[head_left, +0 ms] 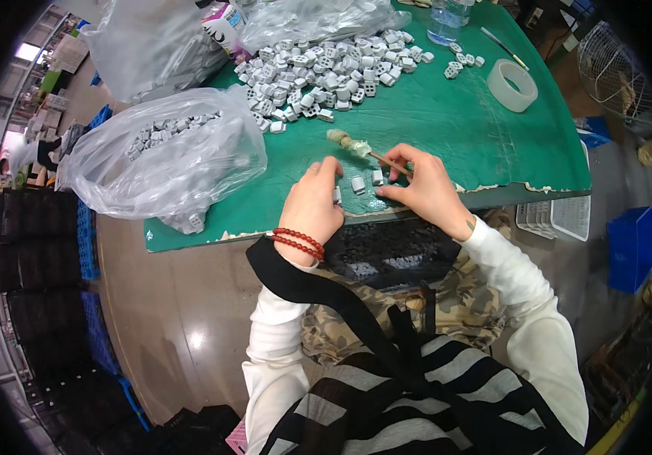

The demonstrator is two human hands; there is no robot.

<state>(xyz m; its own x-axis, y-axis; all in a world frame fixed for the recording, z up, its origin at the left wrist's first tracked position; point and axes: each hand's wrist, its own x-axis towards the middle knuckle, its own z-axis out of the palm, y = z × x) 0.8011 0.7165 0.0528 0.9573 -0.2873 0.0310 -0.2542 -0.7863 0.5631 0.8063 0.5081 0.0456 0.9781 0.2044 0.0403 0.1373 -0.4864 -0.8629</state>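
My right hand (pixel 426 186) holds a thin wooden stick (pixel 395 164) between its fingers. The stick's far end carries a ragged, pale-green and tan wad (pixel 350 143). Right beside that hand's fingertips stands a small grey block (pixel 377 177); whether they touch it I cannot tell. Another small grey block (pixel 358 185) lies on the table between my hands. My left hand (pixel 313 199) is curled at the near table edge, with a grey block (pixel 337 195) partly showing at its fingers.
A pile of grey blocks (pixel 318 72) covers the far middle of the green table (pixel 447 114). A clear bag (pixel 174 167) of blocks lies left. A tape roll (pixel 512 86), a pen (pixel 504 48) and a clear bottle (pixel 445 23) are far right. Below sits a black crate (pixel 386 254).
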